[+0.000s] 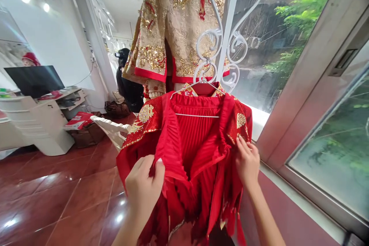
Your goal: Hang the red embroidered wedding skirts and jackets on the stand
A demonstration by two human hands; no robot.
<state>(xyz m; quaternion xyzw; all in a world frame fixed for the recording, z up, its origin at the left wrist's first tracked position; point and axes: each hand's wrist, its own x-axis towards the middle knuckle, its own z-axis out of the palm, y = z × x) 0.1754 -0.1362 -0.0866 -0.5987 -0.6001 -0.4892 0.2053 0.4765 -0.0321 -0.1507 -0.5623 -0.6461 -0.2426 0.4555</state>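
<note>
A red pleated skirt (198, 130) hangs with its waistband spread, together with a red jacket (147, 117) embroidered in gold, on a thin white wire hanger (198, 115). My left hand (145, 184) pinches the red cloth at the left side, thumb on top. At the right, my right hand (247, 159) has its fingers closed on the edge of the jacket near a gold emblem. Which layers lie between the fingers of each hand is partly hidden. Red tassels (240, 230) dangle low on the right.
A white scrolled metal rack (226, 30) carries the hanger. Behind it hangs a beige and gold embroidered garment (184, 27). To the right is a framed window (331, 130). A desk (37, 123) with a monitor (34, 80) stands left; a person in black (129, 88) is farther back.
</note>
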